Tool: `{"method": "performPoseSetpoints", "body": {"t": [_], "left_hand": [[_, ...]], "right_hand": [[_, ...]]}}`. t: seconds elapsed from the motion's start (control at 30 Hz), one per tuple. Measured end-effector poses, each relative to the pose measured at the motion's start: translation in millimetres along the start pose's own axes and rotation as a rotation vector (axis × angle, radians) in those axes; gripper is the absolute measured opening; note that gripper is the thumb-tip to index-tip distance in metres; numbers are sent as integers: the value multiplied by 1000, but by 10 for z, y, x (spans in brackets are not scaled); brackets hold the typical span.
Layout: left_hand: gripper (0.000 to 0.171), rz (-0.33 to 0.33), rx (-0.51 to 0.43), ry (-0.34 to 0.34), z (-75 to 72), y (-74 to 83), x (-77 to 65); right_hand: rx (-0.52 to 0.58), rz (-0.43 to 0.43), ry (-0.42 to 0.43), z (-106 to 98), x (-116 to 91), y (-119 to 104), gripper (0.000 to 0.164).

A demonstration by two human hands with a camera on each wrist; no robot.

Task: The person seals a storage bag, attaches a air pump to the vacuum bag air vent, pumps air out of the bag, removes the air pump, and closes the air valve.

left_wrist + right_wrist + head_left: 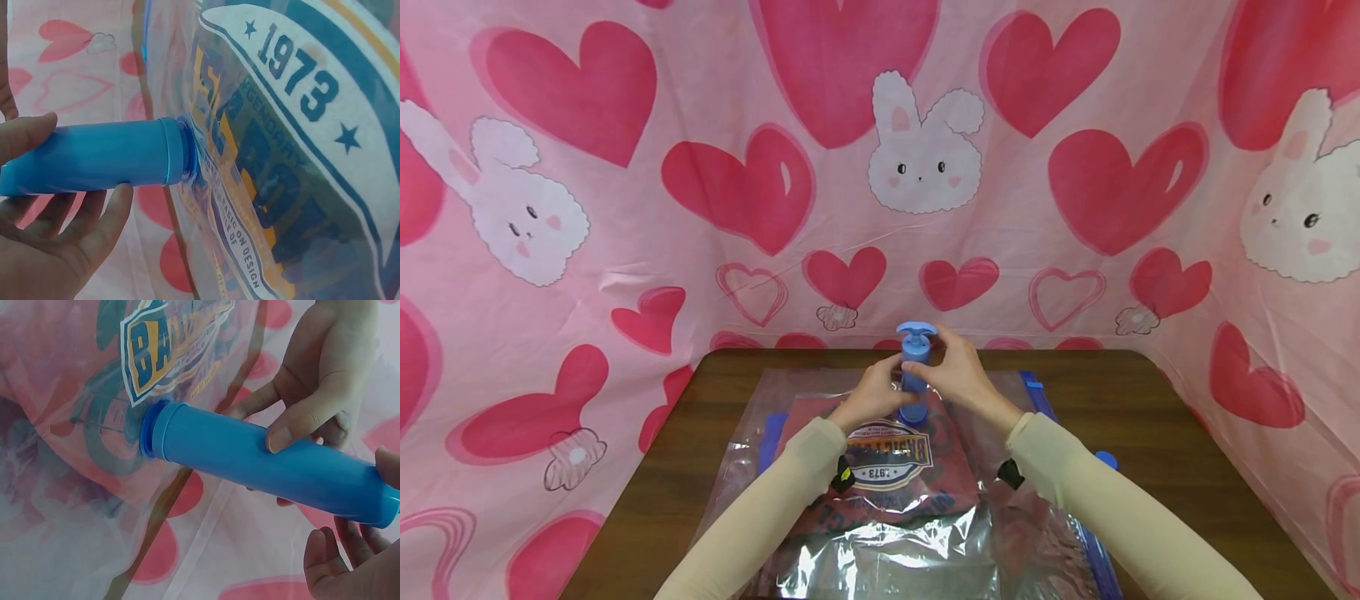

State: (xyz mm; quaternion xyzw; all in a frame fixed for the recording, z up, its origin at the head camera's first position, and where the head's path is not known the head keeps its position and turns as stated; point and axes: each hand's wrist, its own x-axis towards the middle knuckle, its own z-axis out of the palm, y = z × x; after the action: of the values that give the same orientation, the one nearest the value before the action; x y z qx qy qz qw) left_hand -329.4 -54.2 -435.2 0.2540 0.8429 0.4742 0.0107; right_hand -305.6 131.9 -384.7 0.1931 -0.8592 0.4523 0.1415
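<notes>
A blue hand pump (916, 353) stands upright with its base on a clear plastic storage bag (917, 546). Inside the bag lies a folded red garment (951, 462) with a printed "1973" badge. My left hand (877, 390) holds the pump's barrel from the left, thumb on one side and fingers on the other. Higher up, my right hand (958, 371) grips the barrel below the pale blue handle. In the right wrist view, the pump (237, 450) meets the bag at a dark blue valve ring (149, 430), and the left hand (319, 381) is around the barrel's middle.
The bag lies on a dark wooden table (647, 492). Its blue zip edge (1037, 396) runs down the right side. A round blue piece (1106, 459) lies right of the bag. Blue material (771, 442) shows beside the garment. A pink heart-patterned cloth (737, 75) surrounds the table.
</notes>
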Motion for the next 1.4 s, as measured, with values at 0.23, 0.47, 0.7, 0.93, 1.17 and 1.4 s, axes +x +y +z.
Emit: {"method": "performPoseSetpoints", "body": {"t": [0.23,0.47,0.7,0.93,1.17,1.4], "left_hand": [[61,12,-15,-1,6,-14,-2],[57,4,22,2,15,-15,-8],[58,0,26,7,12,0,-10],[57,-6,28,5,4,14,-8],[60,-9,19,2,-8,11,-8],[65,-5,23,3,-5,-10,-3]], "right_hand": [[26,37,13,79,-26,4,70],[13,71,67,148,-29,16,66],[0,64,61,134,-27,2,60],[5,70,35,103,-12,-4,59],[-2,51,17,69,4,-21,60],[18,48,2,51,5,-17,60]]}}
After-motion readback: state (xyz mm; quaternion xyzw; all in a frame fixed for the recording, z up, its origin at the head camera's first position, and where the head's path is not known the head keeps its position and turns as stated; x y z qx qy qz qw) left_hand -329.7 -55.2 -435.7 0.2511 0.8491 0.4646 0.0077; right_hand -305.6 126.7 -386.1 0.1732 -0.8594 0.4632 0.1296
